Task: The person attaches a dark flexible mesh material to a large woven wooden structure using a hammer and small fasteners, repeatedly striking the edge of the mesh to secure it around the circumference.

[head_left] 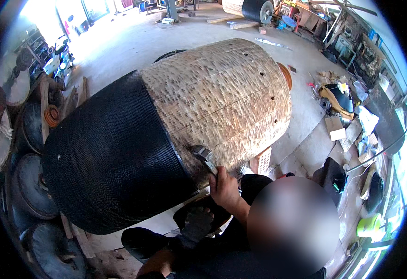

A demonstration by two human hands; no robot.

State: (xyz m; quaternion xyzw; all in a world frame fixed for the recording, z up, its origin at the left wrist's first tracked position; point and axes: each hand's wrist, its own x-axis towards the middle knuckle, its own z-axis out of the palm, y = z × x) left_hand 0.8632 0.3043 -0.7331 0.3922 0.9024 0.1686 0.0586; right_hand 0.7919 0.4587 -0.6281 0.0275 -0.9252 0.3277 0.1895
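Observation:
A hammer [207,160] is gripped in my right hand [225,188], which is bare and closed round the handle. Its metal head is at the pitted wood near the edge of the black covering; whether it touches cannot be made out. The large drum lies on its side, with a pale wooden surface [222,97] full of small dark marks and a few round holes. Black, finely ribbed covering [110,158] wraps its left part. My left hand [197,224], in a dark glove, is low in front of the drum, fingers curled; what they hold, if anything, is hidden.
Round discs [34,186] and wooden beams stand along the left. A perforated brick [263,160] is under the drum's near right side. Cardboard [335,128] and scraps litter the right floor, with a lime-green bucket [370,226] nearer. Another drum [247,9] lies far back.

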